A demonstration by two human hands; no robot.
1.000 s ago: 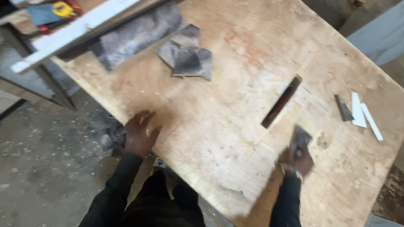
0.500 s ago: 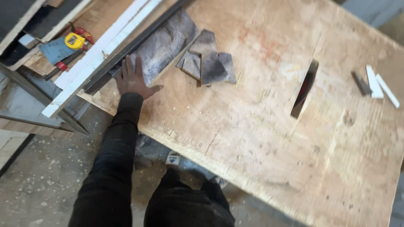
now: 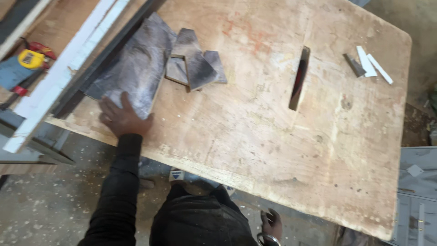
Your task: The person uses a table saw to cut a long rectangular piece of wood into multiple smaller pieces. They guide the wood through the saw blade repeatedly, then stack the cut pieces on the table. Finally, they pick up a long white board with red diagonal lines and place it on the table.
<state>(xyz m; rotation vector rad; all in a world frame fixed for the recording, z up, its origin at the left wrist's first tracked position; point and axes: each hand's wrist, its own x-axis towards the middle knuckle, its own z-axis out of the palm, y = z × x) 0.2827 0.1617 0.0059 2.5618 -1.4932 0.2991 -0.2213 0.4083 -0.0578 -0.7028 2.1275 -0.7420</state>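
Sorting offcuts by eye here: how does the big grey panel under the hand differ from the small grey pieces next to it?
The big grey panel is one long rectangle; the small grey pieces are several short, angled offcuts. The left hand rests on the panel's near end; the pieces lie untouched. The panel lies flat alone; the pieces overlap. Both show the same mottled grey face.

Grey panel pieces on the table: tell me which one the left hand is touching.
The big rectangular grey sheet beside the white rail; the left hand rests on its near end. The smaller offcuts lie apart, untouched.
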